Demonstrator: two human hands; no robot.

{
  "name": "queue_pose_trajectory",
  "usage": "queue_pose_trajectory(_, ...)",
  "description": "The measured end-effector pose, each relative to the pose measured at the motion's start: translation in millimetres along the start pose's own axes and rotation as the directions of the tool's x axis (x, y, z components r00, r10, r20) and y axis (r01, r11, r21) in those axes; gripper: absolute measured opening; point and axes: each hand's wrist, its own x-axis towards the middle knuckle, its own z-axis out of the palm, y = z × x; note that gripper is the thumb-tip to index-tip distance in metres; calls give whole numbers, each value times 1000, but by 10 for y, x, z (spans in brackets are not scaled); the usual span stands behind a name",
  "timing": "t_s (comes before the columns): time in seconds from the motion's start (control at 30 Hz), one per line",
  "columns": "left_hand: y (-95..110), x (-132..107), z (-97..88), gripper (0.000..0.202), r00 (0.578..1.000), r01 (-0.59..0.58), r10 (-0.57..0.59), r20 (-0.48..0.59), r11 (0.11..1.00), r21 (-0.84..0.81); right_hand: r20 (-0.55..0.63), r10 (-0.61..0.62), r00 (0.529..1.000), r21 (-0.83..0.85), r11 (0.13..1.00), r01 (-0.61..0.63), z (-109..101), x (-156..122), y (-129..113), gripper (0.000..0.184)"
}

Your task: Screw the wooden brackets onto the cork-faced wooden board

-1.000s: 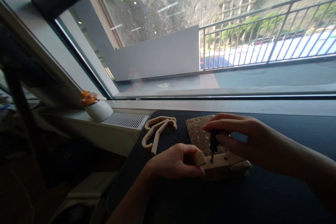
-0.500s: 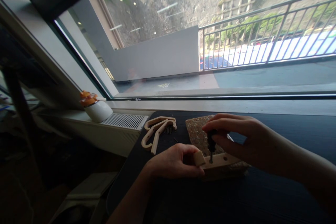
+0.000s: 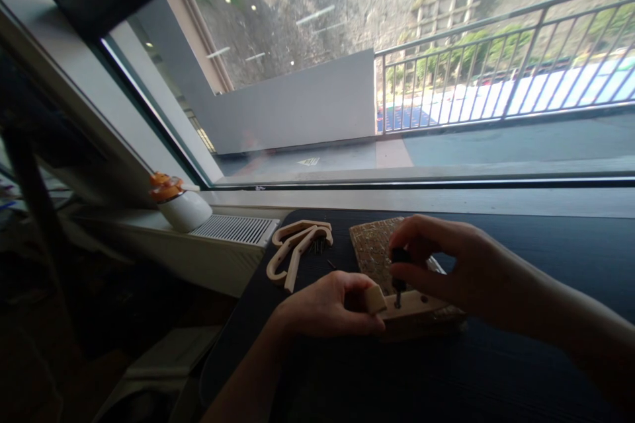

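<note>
Two hands were at work: the right hand's (image 3: pixel 467 256) fingers pinched one black screwdriver (image 3: pixel 399 283), its tip at one of two visible holes in a single wooden hook (image 3: pixel 411 304); the left hand's (image 3: pixel 330 307) fingers gripped that hook's near-left end. One brown board (image 3: pixel 371 248) lay beneath, on the dark surface (image 3: pixel 540 238). Farther left lay apparently three other hooks (image 3: pixel 294 271), one loose screw (image 3: pixel 332 264) and a screw cluster (image 3: pixel 319 246), too dim to count.
</note>
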Motion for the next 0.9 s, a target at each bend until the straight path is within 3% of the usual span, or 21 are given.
queue_pose_trajectory(0.2,7,-12,-3,27,1000,5,-5,-2,1000,-7,47,-78,996,20,997,78,12,17,-41,14)
queue_pose_trajectory(0.5,-15,-8,-8,28,1000,5,-5,-3,1000,-9,8,-84,996,-36,996,84,-54,-16,33,27)
queue_pose_trajectory(0.63,-18,-6,-8,30,1000,9,-9,0,1000,-9,22,-21,1000,-29,999,22,-64,-5,44,29)
queue_pose_trajectory(0.9,-37,14,2,30,1000,9,-9,5,1000,0,14,-33,999,-28,999,34,-67,-15,48,21)
